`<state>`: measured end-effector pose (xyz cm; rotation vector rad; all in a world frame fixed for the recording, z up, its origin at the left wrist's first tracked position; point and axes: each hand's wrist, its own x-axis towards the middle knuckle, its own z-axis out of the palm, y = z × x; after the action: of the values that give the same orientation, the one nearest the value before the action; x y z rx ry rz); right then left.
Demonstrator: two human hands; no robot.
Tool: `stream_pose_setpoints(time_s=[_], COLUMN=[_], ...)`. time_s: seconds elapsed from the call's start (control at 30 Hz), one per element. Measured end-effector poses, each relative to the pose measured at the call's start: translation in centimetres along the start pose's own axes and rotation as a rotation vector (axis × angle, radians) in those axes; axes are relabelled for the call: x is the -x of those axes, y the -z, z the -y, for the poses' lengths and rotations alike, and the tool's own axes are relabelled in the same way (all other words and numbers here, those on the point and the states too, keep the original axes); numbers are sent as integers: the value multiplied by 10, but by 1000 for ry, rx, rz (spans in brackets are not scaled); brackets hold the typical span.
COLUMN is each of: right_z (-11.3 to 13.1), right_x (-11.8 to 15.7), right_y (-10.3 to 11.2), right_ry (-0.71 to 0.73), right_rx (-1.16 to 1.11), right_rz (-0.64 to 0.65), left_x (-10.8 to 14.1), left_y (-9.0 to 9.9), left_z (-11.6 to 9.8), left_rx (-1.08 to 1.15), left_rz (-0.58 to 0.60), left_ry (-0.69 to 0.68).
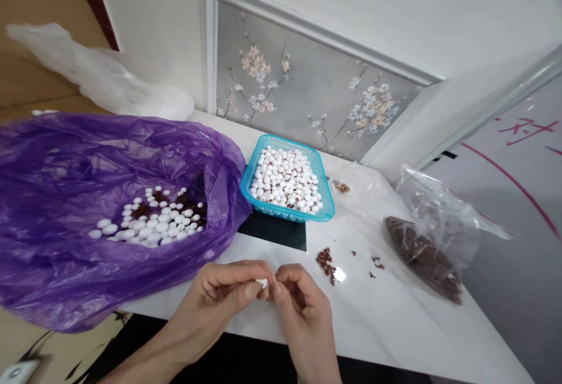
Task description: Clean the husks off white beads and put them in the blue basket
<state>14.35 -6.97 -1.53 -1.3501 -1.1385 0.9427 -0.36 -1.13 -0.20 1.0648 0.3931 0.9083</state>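
Note:
Between the thumb and index finger of my left hand [219, 296] is a small white oval ball [262, 283], probably foam. My right hand [302, 308] meets it from the right, thumb and fingertips pinched together against the ball's side; whatever is in that pinch is too small to make out. Both hands are above the front part of the white table. To the right lies a little pile of reddish-brown flakes [326, 264]. Behind the hands stands a blue plastic basket [287, 213] filled with similar white balls [285, 179], brown bits showing among them.
A large open purple plastic bag [211, 150] at left holds more white balls [158, 226] and dark brown bits. Behind it sits a whitish plastic bag [132, 88]. At right lies a clear bag [439, 214] of brown material [421, 258]. A floral panel [302, 74] backs the table.

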Motion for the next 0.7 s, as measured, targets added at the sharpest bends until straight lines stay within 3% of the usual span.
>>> stream_pose_setpoints(time_s=[0.2, 0.47, 0.7], right_z=[-2, 2, 7], right_x=[0, 1, 0], right_y=[-1, 1, -2], right_ry=[6, 11, 30], right_rx=[-12, 12, -15], right_rz=[7, -2, -35], left_x=[1, -1, -3], left_y=[3, 1, -3], left_z=[2, 2, 2], left_rx=[4, -50, -44], left_rz=[-28, -173, -182], left_ry=[-17, 63, 54])
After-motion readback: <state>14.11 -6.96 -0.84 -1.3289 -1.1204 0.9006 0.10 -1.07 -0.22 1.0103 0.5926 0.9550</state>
